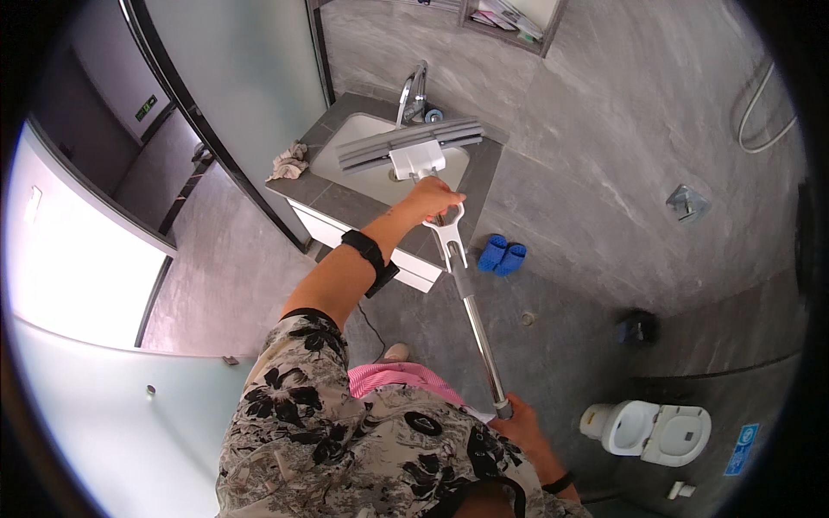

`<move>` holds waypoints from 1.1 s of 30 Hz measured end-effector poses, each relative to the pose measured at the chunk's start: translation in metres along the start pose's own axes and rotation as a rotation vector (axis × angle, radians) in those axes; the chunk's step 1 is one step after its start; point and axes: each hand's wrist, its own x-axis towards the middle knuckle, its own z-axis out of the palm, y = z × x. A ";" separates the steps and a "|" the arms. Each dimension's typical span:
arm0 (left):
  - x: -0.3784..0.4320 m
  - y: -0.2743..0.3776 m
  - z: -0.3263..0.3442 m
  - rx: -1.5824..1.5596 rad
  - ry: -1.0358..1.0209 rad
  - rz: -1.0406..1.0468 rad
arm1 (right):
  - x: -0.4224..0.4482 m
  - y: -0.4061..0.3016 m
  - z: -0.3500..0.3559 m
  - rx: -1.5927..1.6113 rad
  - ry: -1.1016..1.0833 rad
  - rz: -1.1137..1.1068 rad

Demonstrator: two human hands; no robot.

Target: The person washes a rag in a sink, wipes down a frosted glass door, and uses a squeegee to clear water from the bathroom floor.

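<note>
A sponge mop with a grey head (411,144) and a white plastic bracket lies across my view, its head over a white washbasin (353,131). My left hand (435,199) is closed around the mop's neck, at the top of the white lever handle (451,237). The steel pole (482,343) runs down to my right hand (518,421), which grips it at its grey end near my waist. Behind the mop head stands a chrome faucet (414,94). A crumpled cloth (289,162) lies on the left corner of the grey counter (301,189).
Blue slippers (502,256) stand on the floor right of the vanity's white drawers (408,269). A toilet (647,430) is at lower right, with a dark bin (638,327) beyond it. A frosted glass panel (259,84) stands left of the basin. A cable (372,327) lies near my foot.
</note>
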 end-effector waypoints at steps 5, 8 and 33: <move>-0.003 0.014 0.016 0.194 0.114 0.129 | -0.006 -0.015 0.003 -0.115 0.148 -0.089; -0.004 0.016 0.021 0.443 0.229 0.280 | -0.002 -0.009 0.009 -0.138 0.206 -0.064; -0.026 0.016 0.038 0.132 0.551 0.121 | 0.008 0.060 0.008 -0.364 0.076 -0.109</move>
